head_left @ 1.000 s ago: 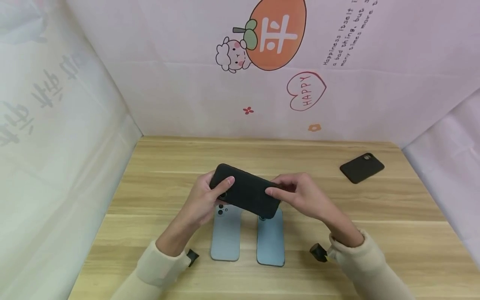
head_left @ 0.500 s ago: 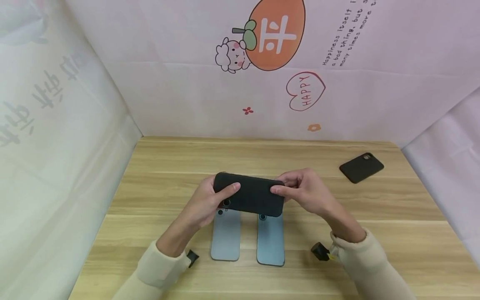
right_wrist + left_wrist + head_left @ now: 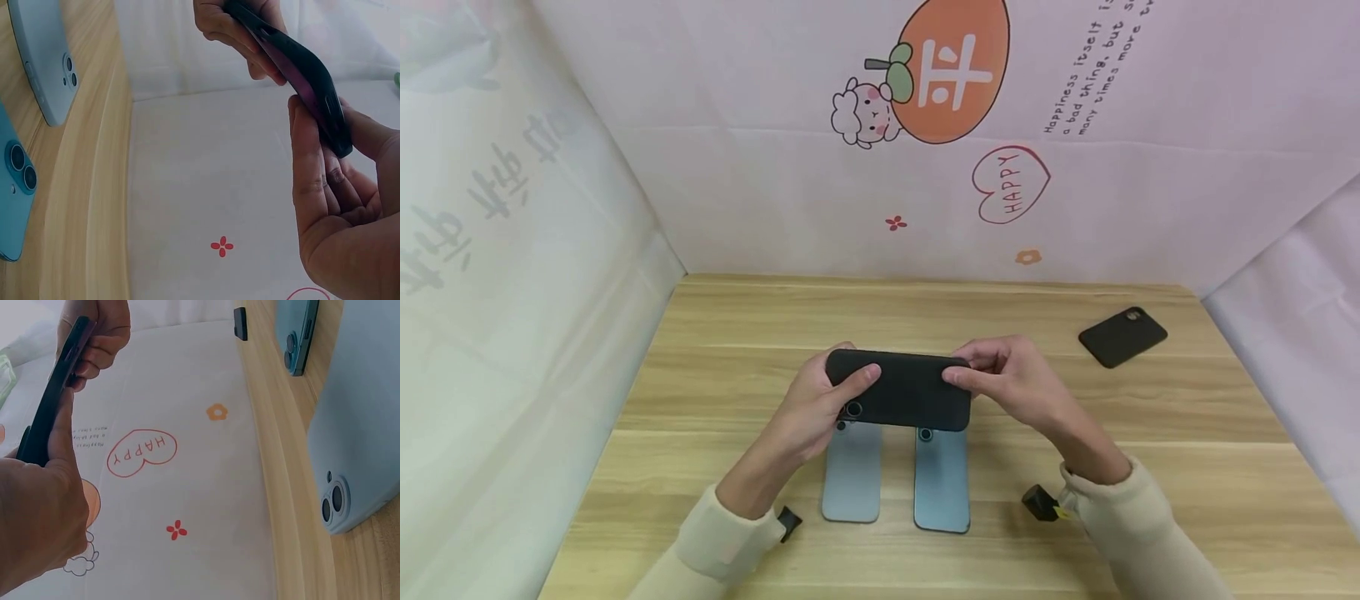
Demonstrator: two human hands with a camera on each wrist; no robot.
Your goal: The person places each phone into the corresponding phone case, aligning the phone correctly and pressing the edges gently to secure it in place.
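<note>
left sleeve (image 3: 707,537): cream, with black piece (image 3: 789,523) | right sleeve (image 3: 1131,525): cream, with black block (image 3: 1039,502), yellow tab (image 3: 1062,512)

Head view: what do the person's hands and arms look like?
The left hand and right hand are bare. Both sleeves are cream and look thick. Beside each cuff shows a small black block; the right one has a yellow patch.

black case (image 3: 917,396), inner face seemingly part-hidden

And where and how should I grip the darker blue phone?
Probably grip the darker blue phone by both long edges, at its near end, from above: it lies flat, its camera end partly hidden by the held black case in the head view.
</note>
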